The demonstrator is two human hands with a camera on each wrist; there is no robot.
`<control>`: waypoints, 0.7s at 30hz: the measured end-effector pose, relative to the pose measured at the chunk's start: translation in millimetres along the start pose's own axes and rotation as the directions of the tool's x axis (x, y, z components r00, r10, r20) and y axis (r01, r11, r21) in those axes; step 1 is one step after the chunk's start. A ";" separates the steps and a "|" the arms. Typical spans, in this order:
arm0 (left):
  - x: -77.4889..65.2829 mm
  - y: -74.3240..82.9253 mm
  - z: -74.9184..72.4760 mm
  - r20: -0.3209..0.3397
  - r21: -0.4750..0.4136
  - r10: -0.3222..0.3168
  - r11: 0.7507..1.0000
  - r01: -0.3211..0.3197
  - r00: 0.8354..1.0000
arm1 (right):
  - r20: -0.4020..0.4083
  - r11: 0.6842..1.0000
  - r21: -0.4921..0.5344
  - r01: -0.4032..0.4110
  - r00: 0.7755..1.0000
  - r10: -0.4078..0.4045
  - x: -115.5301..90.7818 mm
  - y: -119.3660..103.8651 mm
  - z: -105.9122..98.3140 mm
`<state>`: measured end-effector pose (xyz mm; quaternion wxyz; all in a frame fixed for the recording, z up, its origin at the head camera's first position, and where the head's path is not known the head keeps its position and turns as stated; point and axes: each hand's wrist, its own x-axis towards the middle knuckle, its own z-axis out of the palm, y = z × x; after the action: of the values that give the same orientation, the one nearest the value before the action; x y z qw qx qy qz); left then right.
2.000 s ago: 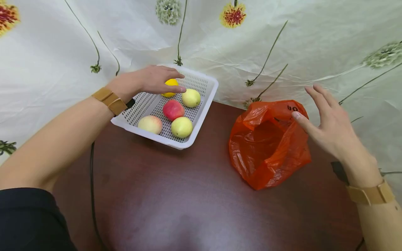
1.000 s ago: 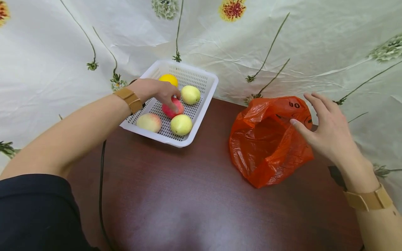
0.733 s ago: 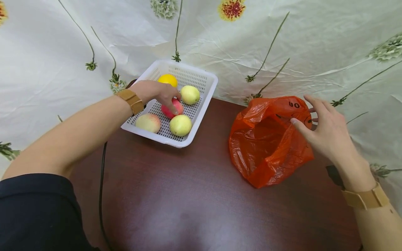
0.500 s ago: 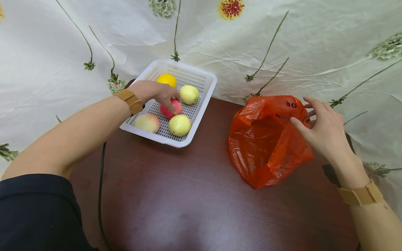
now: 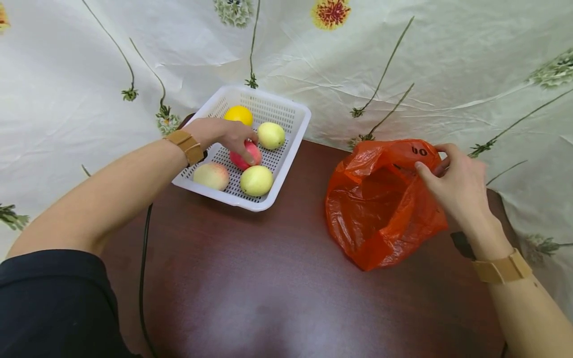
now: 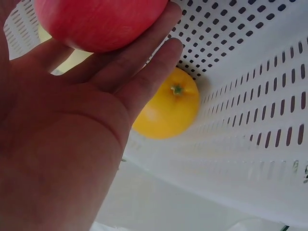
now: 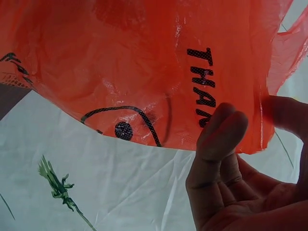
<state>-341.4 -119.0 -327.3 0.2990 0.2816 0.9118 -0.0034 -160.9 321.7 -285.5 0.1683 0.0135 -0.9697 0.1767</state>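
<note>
My left hand reaches into a white plastic basket and holds a red apple, fingers and thumb curled about it. In the left wrist view the apple lies against the fingers, and an orange sits just beyond them. A red plastic bag stands with its mouth open on the table to the right. On its upper right rim, my right hand pinches the film between thumb and fingers. Printed lettering on the bag shows beside those fingertips in the right wrist view.
Also in the basket are a pale peach and two pale yellow-green fruits, one near the front and one farther back. A black cable runs down the dark table. Flowered cloth hangs behind.
My left hand came down over the basket and took hold of the red apple. My right hand moved left to the bag's rim, its fingers closing on the film.
</note>
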 end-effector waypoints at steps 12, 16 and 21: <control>-1.4 -3.1 3.7 -0.056 0.008 0.041 0.999 -0.040 0.998 | -0.050 1.000 0.023 0.016 0.999 -0.015 3.2 -2.3 2.7; -4.0 -2.9 3.4 -0.056 -0.001 0.046 0.999 -0.046 0.997 | -0.048 1.000 0.012 0.008 0.999 -0.007 2.6 -2.9 0.4; -2.8 -7.1 7.3 -0.074 -0.014 0.050 0.999 -0.051 0.996 | -0.058 1.000 0.022 0.013 0.998 -0.012 4.5 -1.1 -0.2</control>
<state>-339.3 -127.7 -332.8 0.2676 0.3022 0.9146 0.0217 -164.9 320.9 -283.5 0.1974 0.0161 -0.9622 0.1870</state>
